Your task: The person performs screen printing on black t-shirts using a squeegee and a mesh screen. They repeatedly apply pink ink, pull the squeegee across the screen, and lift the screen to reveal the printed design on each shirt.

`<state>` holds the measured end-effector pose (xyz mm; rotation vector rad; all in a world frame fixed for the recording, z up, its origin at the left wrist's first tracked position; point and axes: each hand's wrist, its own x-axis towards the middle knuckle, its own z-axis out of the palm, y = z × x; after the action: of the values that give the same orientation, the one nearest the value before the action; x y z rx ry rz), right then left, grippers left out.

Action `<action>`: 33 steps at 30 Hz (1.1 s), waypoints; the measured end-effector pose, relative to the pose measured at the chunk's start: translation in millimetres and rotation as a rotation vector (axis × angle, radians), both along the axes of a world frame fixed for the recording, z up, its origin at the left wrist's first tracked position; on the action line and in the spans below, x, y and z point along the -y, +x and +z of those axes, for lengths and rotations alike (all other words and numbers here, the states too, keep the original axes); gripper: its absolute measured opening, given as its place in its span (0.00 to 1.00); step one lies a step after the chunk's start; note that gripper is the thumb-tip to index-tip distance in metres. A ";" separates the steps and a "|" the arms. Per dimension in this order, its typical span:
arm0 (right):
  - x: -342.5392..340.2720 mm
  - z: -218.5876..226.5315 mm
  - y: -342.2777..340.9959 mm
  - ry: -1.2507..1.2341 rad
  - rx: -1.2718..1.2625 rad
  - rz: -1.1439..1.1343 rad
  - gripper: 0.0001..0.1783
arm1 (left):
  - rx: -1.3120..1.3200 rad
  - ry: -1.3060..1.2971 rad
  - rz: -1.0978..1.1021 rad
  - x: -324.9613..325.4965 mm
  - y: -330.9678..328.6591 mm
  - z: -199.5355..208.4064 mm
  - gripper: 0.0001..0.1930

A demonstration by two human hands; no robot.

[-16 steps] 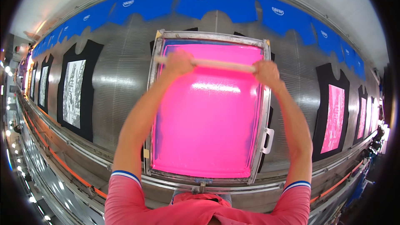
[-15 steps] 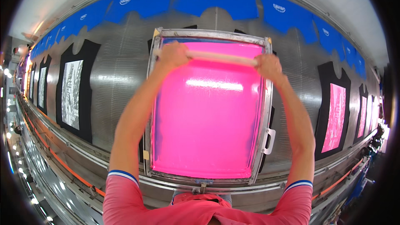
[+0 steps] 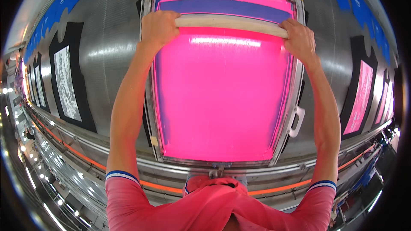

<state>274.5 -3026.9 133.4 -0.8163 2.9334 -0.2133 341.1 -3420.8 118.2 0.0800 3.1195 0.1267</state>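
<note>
Both of my hands are closed on a long squeegee with a pale wooden handle (image 3: 231,24). My left hand (image 3: 159,28) grips its left end and my right hand (image 3: 299,38) its right end. The squeegee lies across the upper part of a screen printing frame (image 3: 299,6) with metal sides. Bright pink ink (image 3: 218,98) covers the mesh on the near side of the squeegee. Beyond it shows a bluish, mostly wiped band of mesh (image 3: 222,7), with a pink strip along the far edge. The squeegee's blade is hidden under the handle.
A white handle (image 3: 296,121) juts from the frame's right side. Under the frame runs a long metal table (image 3: 111,55). Black garment pieces lie on it, with a white print (image 3: 65,85) at left and a pink print (image 3: 359,92) at right. Blue cloth (image 3: 68,0) lines the far side.
Both hands have drawn the squeegee from near the frame's far end toward me, baring a bluish band behind it. The whole view has shifted, so the frame appears higher.
</note>
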 end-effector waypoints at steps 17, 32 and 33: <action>-78.6 12.9 402.2 -0.099 0.119 0.015 0.16 | -0.013 0.175 0.021 -83.2 418.9 5.3 0.23; -87.9 63.2 461.9 0.020 0.336 0.031 0.24 | 0.149 0.231 -0.042 -83.6 470.3 50.6 0.22; -86.7 73.8 437.1 0.023 0.336 0.029 0.23 | 0.240 0.225 -0.044 -80.6 446.0 67.2 0.22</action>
<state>711.6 -2940.2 207.2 -0.7371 2.6047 -0.2837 787.1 -3340.2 185.5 0.1262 2.8500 0.4499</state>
